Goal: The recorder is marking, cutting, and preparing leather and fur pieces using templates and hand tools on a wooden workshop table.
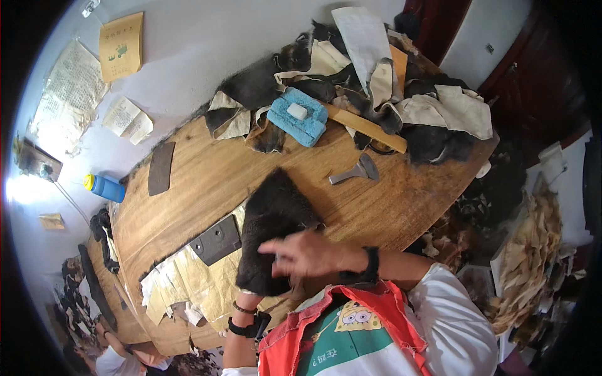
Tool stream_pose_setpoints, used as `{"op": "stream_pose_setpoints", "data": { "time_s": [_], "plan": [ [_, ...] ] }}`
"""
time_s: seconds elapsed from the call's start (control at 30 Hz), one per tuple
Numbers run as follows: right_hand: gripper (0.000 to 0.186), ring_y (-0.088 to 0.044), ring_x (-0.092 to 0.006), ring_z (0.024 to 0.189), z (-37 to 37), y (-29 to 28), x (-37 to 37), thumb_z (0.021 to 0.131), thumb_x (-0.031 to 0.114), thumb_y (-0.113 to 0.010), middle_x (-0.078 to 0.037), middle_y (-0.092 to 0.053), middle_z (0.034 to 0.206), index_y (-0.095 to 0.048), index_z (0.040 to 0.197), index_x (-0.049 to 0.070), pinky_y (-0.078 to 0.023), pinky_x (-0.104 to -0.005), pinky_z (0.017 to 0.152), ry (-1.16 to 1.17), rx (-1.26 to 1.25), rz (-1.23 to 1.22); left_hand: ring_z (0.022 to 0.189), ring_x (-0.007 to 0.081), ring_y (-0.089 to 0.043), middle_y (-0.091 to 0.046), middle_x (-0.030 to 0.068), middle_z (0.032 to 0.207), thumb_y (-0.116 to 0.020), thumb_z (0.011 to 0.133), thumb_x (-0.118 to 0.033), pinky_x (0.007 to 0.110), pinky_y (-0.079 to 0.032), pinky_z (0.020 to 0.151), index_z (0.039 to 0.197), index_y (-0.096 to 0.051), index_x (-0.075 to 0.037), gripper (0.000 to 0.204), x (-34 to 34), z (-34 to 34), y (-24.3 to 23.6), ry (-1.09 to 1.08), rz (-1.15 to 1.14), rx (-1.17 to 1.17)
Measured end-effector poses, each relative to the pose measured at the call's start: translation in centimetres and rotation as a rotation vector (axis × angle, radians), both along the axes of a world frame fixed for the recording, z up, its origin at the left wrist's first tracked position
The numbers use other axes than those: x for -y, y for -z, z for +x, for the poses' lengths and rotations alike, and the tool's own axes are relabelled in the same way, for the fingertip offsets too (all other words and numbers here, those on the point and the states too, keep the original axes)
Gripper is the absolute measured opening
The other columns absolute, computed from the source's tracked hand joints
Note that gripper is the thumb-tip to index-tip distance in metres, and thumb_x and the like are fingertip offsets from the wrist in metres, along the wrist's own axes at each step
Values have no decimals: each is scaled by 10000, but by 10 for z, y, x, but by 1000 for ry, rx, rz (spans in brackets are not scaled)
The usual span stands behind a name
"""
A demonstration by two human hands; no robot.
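Note:
A dark brown fur piece (pixel 274 219) is held up over the table in front of me, its pile side showing. My right hand (pixel 304 254) lies against its lower right part, index finger stretched out and apart from the others; the fingertips are slightly blurred. Behind the fur's lower edge my left hand is hidden; only the banded left wrist (pixel 246 306) shows. To the left lies a pale hide (pixel 182 279), skin side up, with a dark flat template (pixel 216 240) with holes on it. Beyond the fur rests a metal knife with a curved, fan-shaped blade (pixel 357 170).
A blue towel (pixel 295 135) bears a white block (pixel 296 111). Beside it are a wooden stick (pixel 370 128) and piled fur scraps (pixel 439 113). A dark flat strip (pixel 162 168) and a blue bottle (pixel 105 188) are at left. Another person (pixel 122 357) works at lower left.

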State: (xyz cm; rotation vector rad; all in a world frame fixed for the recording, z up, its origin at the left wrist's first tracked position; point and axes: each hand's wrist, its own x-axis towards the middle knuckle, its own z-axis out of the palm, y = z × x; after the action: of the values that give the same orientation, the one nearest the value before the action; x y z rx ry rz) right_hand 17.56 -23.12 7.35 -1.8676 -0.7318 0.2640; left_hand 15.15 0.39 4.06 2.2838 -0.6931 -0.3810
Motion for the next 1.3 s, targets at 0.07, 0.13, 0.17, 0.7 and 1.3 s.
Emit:
{"op": "stream_pose_setpoints", "data": {
  "time_s": [0.07, 0.13, 0.17, 0.7, 1.3],
  "plan": [
    [291, -656, -359, 790, 28, 16, 40, 888, 138, -588, -179, -668, 837, -600, 1171, 69, -522, -456, 689, 329, 382, -212, 1230, 289, -531, -579, 113, 1330, -636, 924, -174, 394, -400, 1085, 1369, -515, -33, 482, -12, -17, 38, -32, 106, 240],
    [426, -604, -371, 994, 49, 50, 89, 868, 49, -539, -209, -624, 1062, -532, 1292, 2, -487, -474, 875, 476, 541, -639, 1234, 286, -527, -577, 117, 1334, -632, 925, -165, 392, -398, 1087, 1365, -522, -32, 473, -10, -16, 43, -28, -57, 89],
    [496, -569, -382, 1047, 53, 64, 113, 859, 3, -514, -215, -591, 1127, -490, 1354, -18, -455, -490, 957, 562, 694, -832, 1235, 285, -526, -576, 119, 1336, -630, 925, -160, 391, -397, 1087, 1362, -525, -31, 468, -3, -16, 47, -24, -144, 18],
    [189, -599, -196, 833, 38, -4, 206, 961, 180, -632, -85, -662, 973, -665, 1066, 27, -481, -342, 732, 1254, 402, -438, 962, 198, -644, -667, 89, 1114, -595, 978, -105, 351, -516, 863, 1376, -528, -39, 410, 87, 34, -25, -94, -421, -315],
    [395, -612, -459, 950, 138, 65, -55, 901, 226, -684, -252, -569, 1081, -534, 1172, -20, -511, -484, 802, 189, 127, -281, 685, 184, -543, -534, 86, 727, -547, 941, -184, 344, -447, 628, 940, -548, -14, 170, -5, 73, 5, -449, -443, -77]
  ]
}}
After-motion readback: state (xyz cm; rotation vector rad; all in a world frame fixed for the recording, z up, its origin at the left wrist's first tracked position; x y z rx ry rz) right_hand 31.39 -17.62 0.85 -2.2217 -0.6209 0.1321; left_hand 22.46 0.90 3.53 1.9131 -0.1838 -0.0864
